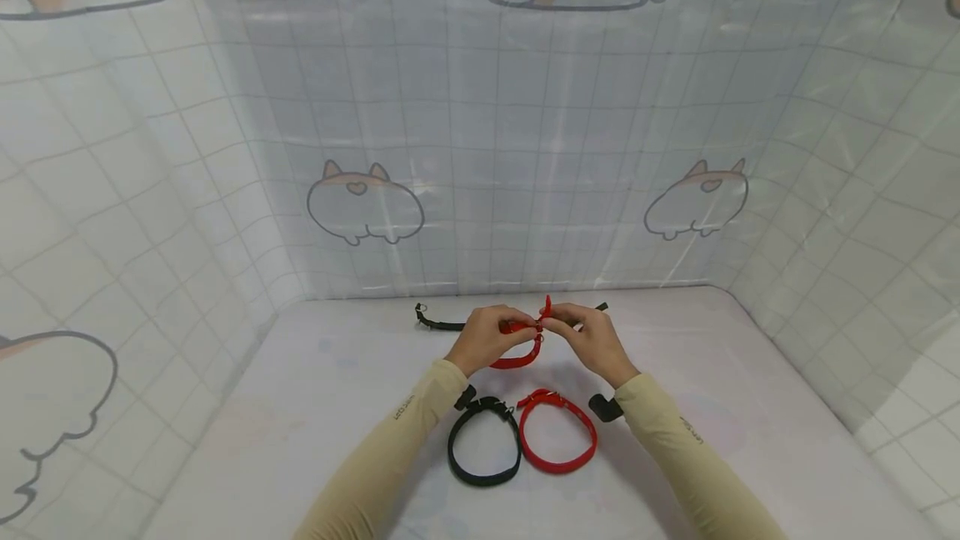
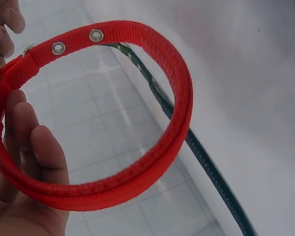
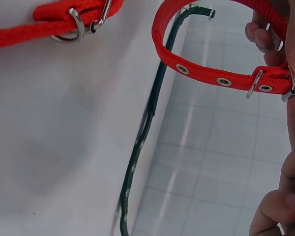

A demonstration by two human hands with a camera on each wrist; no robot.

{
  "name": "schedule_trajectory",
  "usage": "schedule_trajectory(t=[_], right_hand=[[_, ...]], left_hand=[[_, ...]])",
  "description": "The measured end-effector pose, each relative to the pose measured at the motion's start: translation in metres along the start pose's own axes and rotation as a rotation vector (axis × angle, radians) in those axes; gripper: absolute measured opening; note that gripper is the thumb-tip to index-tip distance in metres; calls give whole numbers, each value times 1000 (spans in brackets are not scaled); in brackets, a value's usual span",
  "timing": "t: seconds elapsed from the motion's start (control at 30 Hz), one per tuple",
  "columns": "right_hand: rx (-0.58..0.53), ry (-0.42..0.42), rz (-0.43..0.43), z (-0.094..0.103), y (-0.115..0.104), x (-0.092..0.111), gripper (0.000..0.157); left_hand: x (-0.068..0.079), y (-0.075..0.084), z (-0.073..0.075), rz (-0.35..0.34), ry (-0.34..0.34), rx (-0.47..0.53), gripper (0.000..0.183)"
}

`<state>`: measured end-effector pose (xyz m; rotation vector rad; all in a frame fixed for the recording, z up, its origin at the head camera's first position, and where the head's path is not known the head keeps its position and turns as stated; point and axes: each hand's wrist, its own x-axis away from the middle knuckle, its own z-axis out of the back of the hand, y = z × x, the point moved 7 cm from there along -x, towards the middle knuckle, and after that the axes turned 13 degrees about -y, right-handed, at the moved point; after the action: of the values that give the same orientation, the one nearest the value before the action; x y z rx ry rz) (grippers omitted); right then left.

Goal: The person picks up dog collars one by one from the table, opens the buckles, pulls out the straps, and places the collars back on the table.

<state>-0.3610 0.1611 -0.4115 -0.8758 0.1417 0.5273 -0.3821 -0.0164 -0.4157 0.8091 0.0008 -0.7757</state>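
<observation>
Bordering the pale tabletop (image 1: pixel 300 407), gridded sheeting (image 1: pixel 495 132) backs the held red collar (image 1: pixel 515 363).

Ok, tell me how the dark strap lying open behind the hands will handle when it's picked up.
The dark strap will probably droop when lifted by one end, since it lies in loose bends on the table. It looks light for its length, being a narrow band. Rolling seems unlikely: it lies stretched out, not looped.
</observation>
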Motion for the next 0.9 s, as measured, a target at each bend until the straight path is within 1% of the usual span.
schedule_trajectory(t=[0.13,0.33,0.53,0.7,0.9], right_hand=[[-31,-10,-9,-1,4,0,28],[-108,-32,-36,-2,8,1,20],[-129,-35,-40,-4,9,2,22],[-131,-36,-43,-3,8,2,22],[-128,-52,-32,-4,6,4,25]], left_hand=[[0,0,0,6,4,14,20],[1,-2,0,8,17,17,16],[0,-2,-1,7,4,31,13],[0,-1,-2,16,-15,16,11],[2,2,-4,36,-15,-2,10]])
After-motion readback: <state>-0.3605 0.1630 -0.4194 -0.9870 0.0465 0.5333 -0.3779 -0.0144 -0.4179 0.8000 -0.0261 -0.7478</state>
